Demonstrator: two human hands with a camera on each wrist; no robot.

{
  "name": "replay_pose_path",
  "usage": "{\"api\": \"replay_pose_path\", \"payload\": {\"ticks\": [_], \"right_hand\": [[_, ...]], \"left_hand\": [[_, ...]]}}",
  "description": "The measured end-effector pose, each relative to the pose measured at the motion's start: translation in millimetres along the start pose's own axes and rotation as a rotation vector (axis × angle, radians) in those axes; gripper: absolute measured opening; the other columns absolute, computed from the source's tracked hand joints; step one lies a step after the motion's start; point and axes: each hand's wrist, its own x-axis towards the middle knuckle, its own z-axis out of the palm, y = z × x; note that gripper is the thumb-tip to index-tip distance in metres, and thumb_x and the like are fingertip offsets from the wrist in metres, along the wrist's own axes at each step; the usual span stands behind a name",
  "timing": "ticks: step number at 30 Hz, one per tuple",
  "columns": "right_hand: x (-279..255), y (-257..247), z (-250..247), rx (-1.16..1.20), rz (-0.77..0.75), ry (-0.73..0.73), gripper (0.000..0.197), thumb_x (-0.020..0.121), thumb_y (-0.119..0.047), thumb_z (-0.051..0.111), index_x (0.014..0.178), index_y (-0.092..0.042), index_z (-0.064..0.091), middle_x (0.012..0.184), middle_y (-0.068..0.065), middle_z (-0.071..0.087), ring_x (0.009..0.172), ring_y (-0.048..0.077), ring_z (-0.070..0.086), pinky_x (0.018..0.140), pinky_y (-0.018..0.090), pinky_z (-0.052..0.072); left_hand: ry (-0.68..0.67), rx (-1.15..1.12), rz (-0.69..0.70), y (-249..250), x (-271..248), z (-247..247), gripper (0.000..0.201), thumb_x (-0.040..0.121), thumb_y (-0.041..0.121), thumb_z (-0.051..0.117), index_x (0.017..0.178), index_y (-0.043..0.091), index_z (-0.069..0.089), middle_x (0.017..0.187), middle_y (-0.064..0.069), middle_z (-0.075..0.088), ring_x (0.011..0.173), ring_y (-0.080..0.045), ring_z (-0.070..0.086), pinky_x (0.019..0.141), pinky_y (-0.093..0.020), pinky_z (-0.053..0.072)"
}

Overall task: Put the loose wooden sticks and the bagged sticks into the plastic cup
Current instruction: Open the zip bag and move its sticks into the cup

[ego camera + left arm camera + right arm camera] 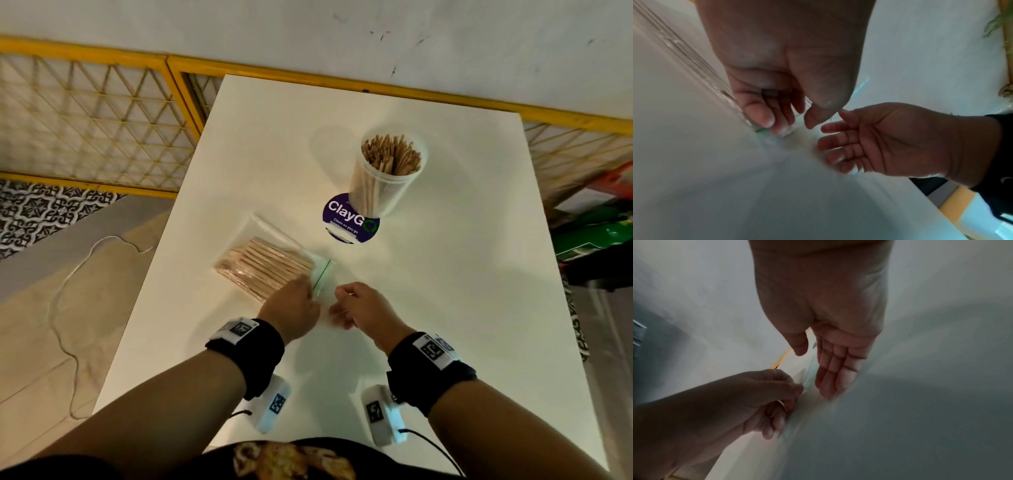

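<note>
A clear plastic cup (387, 192) stands upright at the table's far middle, packed with wooden sticks (392, 154). Nearer, a clear zip bag of sticks (263, 267) lies flat, its green-lined mouth toward me. My left hand (310, 293) pinches that mouth end; in the left wrist view its curled fingers (768, 120) grip the clear plastic beside the green strip (760, 130). My right hand (337, 308) hovers just right of the bag mouth, its straight fingers (830, 373) holding nothing. The bag's edge (803, 378) shows blurred between both hands.
The white table (445, 274) carries a round purple "ClayGo" sticker (346, 219) partly under the cup. A yellow lattice fence (96, 120) runs behind and left of the table. Green and red items (596, 233) lie on the floor to the right.
</note>
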Motion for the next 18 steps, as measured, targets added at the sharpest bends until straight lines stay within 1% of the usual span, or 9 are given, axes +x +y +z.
{"api": "replay_pose_path", "payload": {"ticks": [2,3,5,8,11,13,14,16,18], "right_hand": [[-1.0,2.9,1.5,-0.018,-0.016,-0.008,0.012,0.096,-0.018,0.051,0.088,-0.012,0.058,0.081,0.015,0.070,0.062,0.028,0.060,0.055,0.031,0.046],[-1.6,4.8,1.5,-0.041,-0.021,-0.009,0.013,0.096,-0.019,0.051,0.086,-0.014,0.058,0.080,0.015,0.070,0.061,0.028,0.060,0.055,0.031,0.046],[-5.3,7.5,2.3,-0.075,-0.023,-0.006,0.015,0.096,-0.020,0.051,0.084,-0.015,0.058,0.079,0.014,0.070,0.058,0.027,0.060,0.055,0.030,0.047],[-12.7,10.7,5.9,-0.055,-0.001,-0.027,0.017,0.096,-0.020,0.051,0.082,-0.015,0.059,0.078,0.012,0.070,0.055,0.024,0.058,0.054,0.028,0.047],[-20.8,12.3,12.8,0.000,-0.007,-0.038,0.015,0.096,-0.024,0.053,0.086,-0.016,0.062,0.086,0.009,0.072,0.063,0.022,0.064,0.060,0.031,0.051],[-26.2,7.9,16.4,0.063,-0.043,-0.017,0.014,0.093,-0.025,0.057,0.089,-0.015,0.066,0.088,0.005,0.074,0.070,0.019,0.069,0.070,0.035,0.055],[-29.0,4.0,16.7,0.128,-0.060,-0.002,0.014,0.092,-0.024,0.060,0.087,-0.014,0.067,0.083,0.005,0.073,0.068,0.017,0.069,0.071,0.036,0.056],[-37.3,-7.0,13.6,0.252,-0.099,0.028,0.013,0.090,-0.021,0.063,0.084,-0.011,0.068,0.071,0.004,0.070,0.060,0.016,0.066,0.068,0.035,0.056],[-46.2,-20.4,7.3,0.337,-0.128,0.020,0.013,0.090,-0.019,0.063,0.084,-0.008,0.068,0.069,0.007,0.069,0.061,0.019,0.066,0.065,0.034,0.057]], "left_hand": [[0.027,0.004,-0.043,-1.9,-2.5,-3.2,0.037,0.083,0.034,0.061,0.104,0.008,0.047,0.092,-0.008,0.060,0.091,-0.032,0.059,0.067,-0.028,0.033],[0.006,0.053,-0.040,-3.4,-2.0,-4.2,0.040,0.084,0.034,0.060,0.109,0.006,0.046,0.099,-0.011,0.062,0.095,-0.033,0.059,0.069,-0.029,0.033],[-0.038,0.128,-0.024,-6.9,-0.1,-5.9,0.029,0.089,0.028,0.051,0.107,0.005,0.048,0.106,-0.015,0.063,0.099,-0.035,0.059,0.069,-0.029,0.033],[-0.102,0.109,-0.009,-10.0,0.5,-10.2,0.012,0.089,0.021,0.043,0.088,0.012,0.050,0.097,-0.014,0.064,0.092,-0.033,0.059,0.067,-0.031,0.034],[-0.168,-0.031,0.041,-5.2,-10.6,-13.2,0.019,0.089,0.027,0.049,0.076,0.013,0.049,0.080,-0.010,0.060,0.082,-0.030,0.060,0.069,-0.038,0.044],[-0.163,-0.211,0.091,4.0,-21.1,-16.3,0.021,0.088,0.029,0.054,0.079,0.011,0.054,0.079,-0.012,0.063,0.075,-0.028,0.060,0.071,-0.041,0.049],[-0.149,-0.279,0.116,10.1,-25.5,-19.1,0.019,0.087,0.028,0.054,0.081,0.011,0.055,0.081,-0.012,0.065,0.072,-0.025,0.059,0.070,-0.040,0.050],[-0.113,-0.385,0.145,20.7,-31.6,-28.0,0.015,0.088,0.025,0.055,0.084,0.011,0.056,0.080,-0.010,0.067,0.066,-0.018,0.058,0.065,-0.033,0.049],[-0.102,-0.491,0.157,28.4,-35.2,-41.7,0.012,0.088,0.023,0.059,0.084,0.012,0.055,0.074,-0.006,0.063,0.060,-0.013,0.056,0.059,-0.028,0.046]]}}
